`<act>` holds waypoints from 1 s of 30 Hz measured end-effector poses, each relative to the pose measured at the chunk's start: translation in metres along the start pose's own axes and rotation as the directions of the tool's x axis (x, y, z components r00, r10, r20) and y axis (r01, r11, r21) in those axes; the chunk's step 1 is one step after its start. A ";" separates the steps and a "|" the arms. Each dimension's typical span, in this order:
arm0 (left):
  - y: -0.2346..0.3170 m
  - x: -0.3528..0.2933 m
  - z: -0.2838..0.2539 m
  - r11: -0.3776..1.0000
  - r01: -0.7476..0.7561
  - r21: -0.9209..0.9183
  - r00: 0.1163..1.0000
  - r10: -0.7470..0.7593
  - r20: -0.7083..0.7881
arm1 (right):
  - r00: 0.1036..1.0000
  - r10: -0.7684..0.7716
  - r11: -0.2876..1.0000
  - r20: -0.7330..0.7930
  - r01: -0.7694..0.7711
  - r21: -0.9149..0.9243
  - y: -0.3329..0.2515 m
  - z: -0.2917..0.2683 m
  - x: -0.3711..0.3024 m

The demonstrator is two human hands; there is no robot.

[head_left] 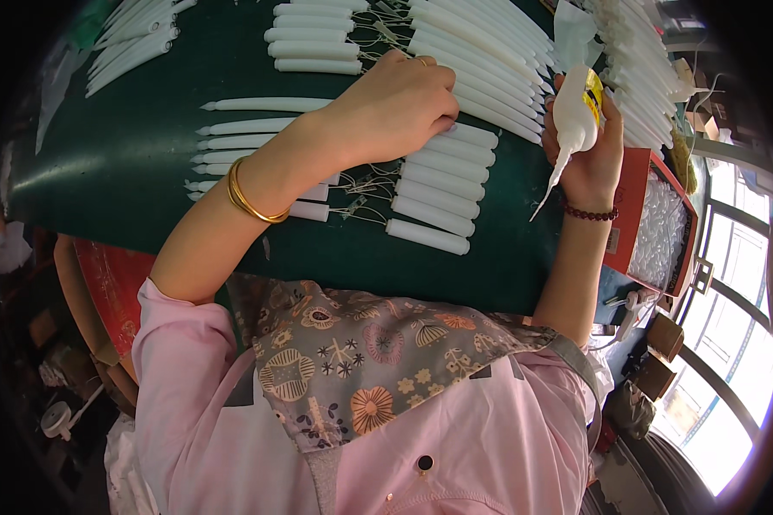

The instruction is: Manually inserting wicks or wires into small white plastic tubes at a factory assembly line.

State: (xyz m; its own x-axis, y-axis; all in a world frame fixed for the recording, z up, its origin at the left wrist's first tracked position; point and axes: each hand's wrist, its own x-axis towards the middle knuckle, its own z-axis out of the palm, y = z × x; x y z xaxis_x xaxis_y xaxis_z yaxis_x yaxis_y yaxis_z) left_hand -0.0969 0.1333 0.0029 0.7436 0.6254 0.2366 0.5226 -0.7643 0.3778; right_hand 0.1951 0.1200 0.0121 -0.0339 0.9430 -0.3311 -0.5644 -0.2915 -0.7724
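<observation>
In the head view, the right hand point(599, 159) is wrapping around a white bottle point(571, 116), its nozzle point(560, 167) pointing down, probably keeping liquid near the tip. To its left, the left hand point(399, 103) is curling over white tubes point(433, 215); its fingertips are hiding, so I cannot tell whether they are pinching anything. Below that hand, tubes are lying side by side, probably keeping their wires point(369, 183) orderly; the left forearm point(292, 159) is covering parts of the pointed sticks point(245, 128).

Smooth dark-green tabletop point(515, 253) and pink-clothed torso point(464, 421) are viewed close up, steeply downward, from the wearer's head by fisheye camera.
</observation>
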 end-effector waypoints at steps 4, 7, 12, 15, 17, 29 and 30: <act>0.004 -0.001 0.000 0.999 0.039 -0.005 0.999 -0.039 0.010 | 0.997 0.018 1.000 0.075 -0.020 0.020 0.002 -0.008 0.002; 0.004 -0.005 0.000 1.000 0.020 0.006 1.000 -0.020 -0.024 | 0.991 0.021 0.999 0.128 -0.026 0.033 0.000 -0.012 0.005; 0.035 -0.024 -0.015 1.000 0.001 -0.006 0.983 -0.002 -0.183 | 0.987 0.002 1.000 0.158 -0.007 0.030 -0.002 -0.015 0.002; 0.080 -0.074 -0.033 0.872 0.145 -0.468 0.988 -0.106 0.109 | 0.985 -0.010 1.000 0.174 0.009 0.004 -0.002 -0.012 0.006; 0.087 -0.110 -0.005 0.647 0.110 -0.754 0.992 -0.026 0.122 | 0.991 -0.032 0.990 0.129 0.049 -0.131 0.003 0.009 0.013; 0.108 -0.132 0.040 0.870 0.050 -0.490 0.984 -0.126 -0.124 | 0.976 -0.081 0.874 0.203 0.167 -0.457 0.032 0.063 0.033; 0.108 -0.133 0.041 0.871 0.054 -0.488 0.984 -0.131 -0.124 | 0.977 -0.124 0.885 0.176 0.189 -0.426 0.038 0.067 0.029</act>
State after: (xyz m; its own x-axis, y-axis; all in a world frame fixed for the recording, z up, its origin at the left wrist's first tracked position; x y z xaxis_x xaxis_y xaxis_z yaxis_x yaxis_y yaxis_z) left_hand -0.1218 -0.0387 -0.0245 0.6114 0.7345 0.2945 0.2918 -0.5552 0.7788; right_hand 0.1179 0.1466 0.0094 -0.1083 0.9853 -0.1321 -0.1547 -0.1480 -0.9768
